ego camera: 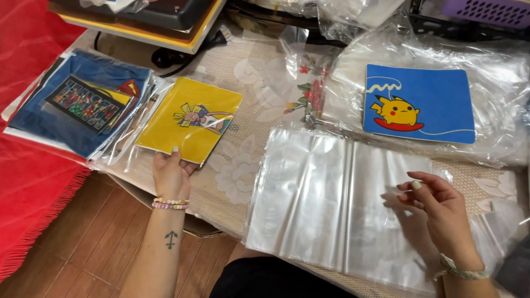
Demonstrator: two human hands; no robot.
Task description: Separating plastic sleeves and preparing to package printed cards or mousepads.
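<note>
Yellow mat (190, 118), square with a cartoon figure printed on it and already in a clear sleeve, is lying at ten o'clock on the bench (237, 171); the left hand (171, 174) is gripping its near edge, fingers pressed together on it. One blue mat (419, 103) with a yellow cartoon creature is resting on crumpled plastic at two o'clock. A stack of clear bags (326, 198) is lying at five o'clock, where the right hand (441, 212) is pinching the top bag. A pile of dark blue sleeved mats (83, 105) is sitting at nine o'clock.
</note>
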